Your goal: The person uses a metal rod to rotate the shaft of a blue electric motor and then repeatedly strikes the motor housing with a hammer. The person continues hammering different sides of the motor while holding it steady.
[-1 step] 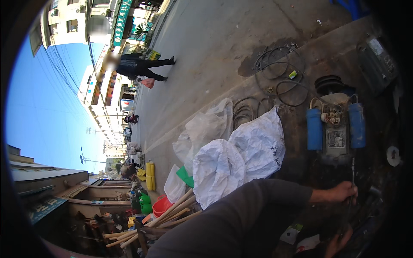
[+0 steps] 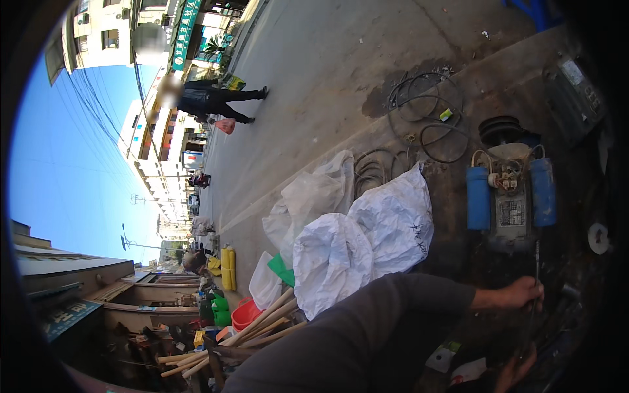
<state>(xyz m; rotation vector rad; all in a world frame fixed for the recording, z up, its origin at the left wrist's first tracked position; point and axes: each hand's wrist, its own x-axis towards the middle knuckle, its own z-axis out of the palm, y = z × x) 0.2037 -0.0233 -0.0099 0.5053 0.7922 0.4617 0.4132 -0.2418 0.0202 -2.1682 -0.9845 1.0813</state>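
Sacks (image 2: pixel 335 254) behind the sleeve (image 2: pixel 393 304) lie near coiled hose (image 2: pixel 445 160) and a motor (image 2: pixel 512 213), left hand (image 2: pixel 523 293) clasping a thin rod (image 2: pixel 537 257), right hand (image 2: pixel 515 372) dim, its grip unclear.

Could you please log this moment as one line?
left hand: grips rod | right hand: low in view, grip unclear | rod tip: near motor | sacks: left of motor

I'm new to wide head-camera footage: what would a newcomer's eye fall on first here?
The crumpled white sacks, bright in the middle, likely catch the eye first. Then come two blue cylinders flanking what looks like a motor at right, with a hand below it gripping a thin rod. At upper left, a pedestrian carrying a red bag appears sideways.
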